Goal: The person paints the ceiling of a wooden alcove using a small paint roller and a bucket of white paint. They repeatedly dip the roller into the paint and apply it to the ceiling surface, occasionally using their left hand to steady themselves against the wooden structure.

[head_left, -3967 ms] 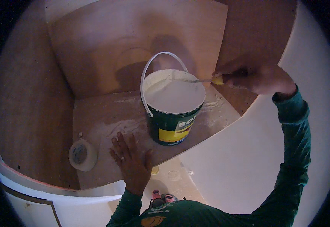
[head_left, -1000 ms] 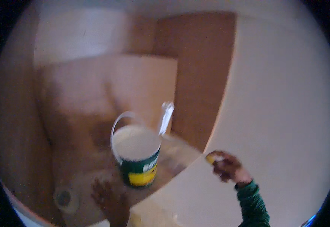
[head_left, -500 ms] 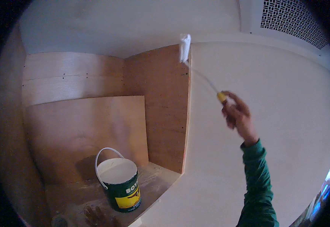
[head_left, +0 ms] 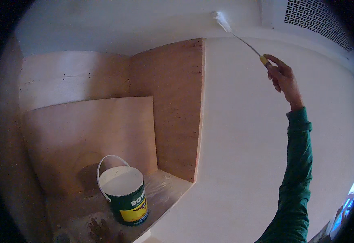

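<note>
My right hand (head_left: 283, 79) is raised at the upper right, fingers wrapped round the yellow-ended handle of a small paint roller (head_left: 246, 43). Its white sleeve (head_left: 222, 22) lies at the pale ceiling, just beyond the top corner of the wooden alcove; contact looks likely. Low on the left, my left hand (head_left: 100, 231) rests on the dusty shelf, dim, with its fingers spread and nothing seen in them. To its right stands an open green paint bucket (head_left: 129, 209) with a yellow label, pale paint inside and its white handle (head_left: 104, 166) raised.
Inside the plywood alcove, a loose wooden board (head_left: 91, 141) leans against the back. The alcove's side panel (head_left: 177, 113) meets a pale wall (head_left: 241, 141). A patterned vent grille (head_left: 318, 24) is set in the ceiling at the upper right.
My right hand has moved up and right with the roller, whose sleeve has gone from the alcove's top edge to the ceiling. The bucket and my left hand stay in place.
</note>
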{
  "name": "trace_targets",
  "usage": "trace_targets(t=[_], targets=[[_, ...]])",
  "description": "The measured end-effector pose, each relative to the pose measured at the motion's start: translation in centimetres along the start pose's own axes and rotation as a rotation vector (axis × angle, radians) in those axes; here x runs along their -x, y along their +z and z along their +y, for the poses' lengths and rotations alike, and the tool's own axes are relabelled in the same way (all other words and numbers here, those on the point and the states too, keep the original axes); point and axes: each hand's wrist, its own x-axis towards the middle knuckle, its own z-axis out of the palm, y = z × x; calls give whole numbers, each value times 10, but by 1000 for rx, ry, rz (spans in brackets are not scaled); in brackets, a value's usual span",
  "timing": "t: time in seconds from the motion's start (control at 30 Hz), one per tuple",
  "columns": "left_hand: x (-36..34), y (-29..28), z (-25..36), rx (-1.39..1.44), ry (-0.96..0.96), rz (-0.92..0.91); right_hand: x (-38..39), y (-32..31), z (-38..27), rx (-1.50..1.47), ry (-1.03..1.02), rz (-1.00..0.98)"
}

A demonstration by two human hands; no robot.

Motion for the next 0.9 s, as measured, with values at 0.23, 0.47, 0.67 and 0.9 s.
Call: trace_targets(t=[0.23, 0.47, 0.67, 0.9], targets=[[-1, -3, 5, -2, -15, 61, -67, 89, 7, 44, -6, -114], [-3, -25, 15, -96, -70, -66, -139, 222, 35, 183, -224, -133], [-10, -16, 16, -48, -29, -1, -195, 294, 77, 210, -398, -155], [-14, -8, 9, -78, -22, 34, -166, 276, 57, 132, -370, -139]])
